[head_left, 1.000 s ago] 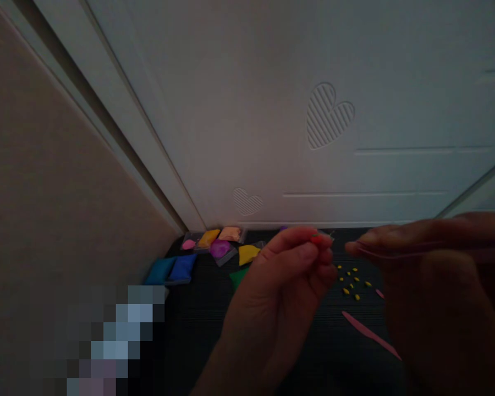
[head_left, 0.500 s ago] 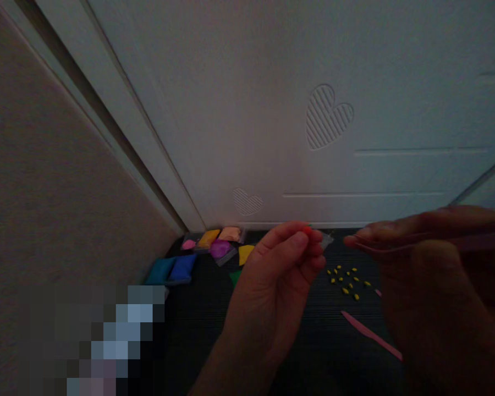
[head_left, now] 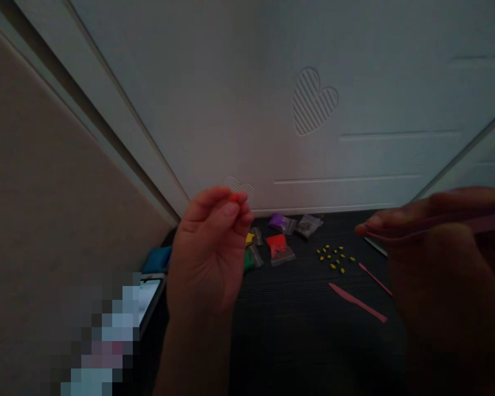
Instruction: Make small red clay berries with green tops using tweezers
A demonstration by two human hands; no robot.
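Dark tabletop (head_left: 289,313) w/ white panel (head_left: 190,110) at far side, pinching sm. orange piece (head_left: 234,198) in L hand (head_left: 208,247) at left, gripping pink tweezers (head_left: 487,221) in R hand (head_left: 445,275) at near right, yellow bits (head_left: 333,266) & pink knife (head_left: 357,301) btwn.

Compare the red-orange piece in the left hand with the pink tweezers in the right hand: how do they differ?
Size: the red-orange piece is tiny, while the pink tweezers are long, running to the picture's right edge.
Shape: the piece shows as a lump; the tweezers have two slim arms.
Colour: the piece is brighter, the tweezers duller.
Both are held: one in the left hand, one in the right hand.
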